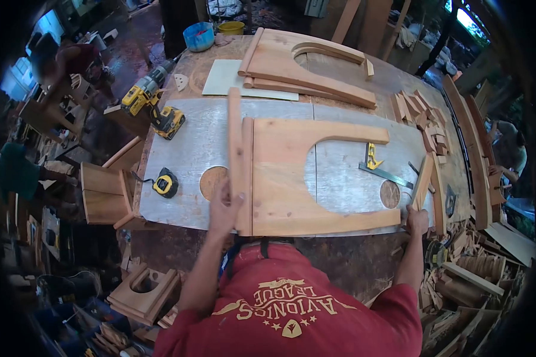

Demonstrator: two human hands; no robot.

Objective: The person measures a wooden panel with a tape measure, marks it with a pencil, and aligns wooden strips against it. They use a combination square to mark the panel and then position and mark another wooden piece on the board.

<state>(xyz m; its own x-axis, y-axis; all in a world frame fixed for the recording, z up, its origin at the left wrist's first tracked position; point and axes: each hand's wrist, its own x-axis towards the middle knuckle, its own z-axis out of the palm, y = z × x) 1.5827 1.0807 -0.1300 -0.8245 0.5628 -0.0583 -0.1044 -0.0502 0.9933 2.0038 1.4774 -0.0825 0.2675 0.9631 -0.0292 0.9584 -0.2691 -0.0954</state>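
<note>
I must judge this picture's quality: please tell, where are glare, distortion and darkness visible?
Head view: whitish glare on the flat grey sheet; head view: wide-angle distortion, the long brown wooden planks at right looking bowed; head view: black corners, dim surroundings, and a washed-out bright patch at upper right.

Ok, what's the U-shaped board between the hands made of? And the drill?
The board looks like smooth, unpainted wood: it shows grain and dark knots. The drill seems mostly plastic, yellow and black, and looks moulded; its grey nose may be metal.

On the workbench (412, 80): U-cut wooden panel (283, 178), yellow drill (167, 121), tape measure (165, 183), square (387, 176), wood offcuts (433, 129).
</note>
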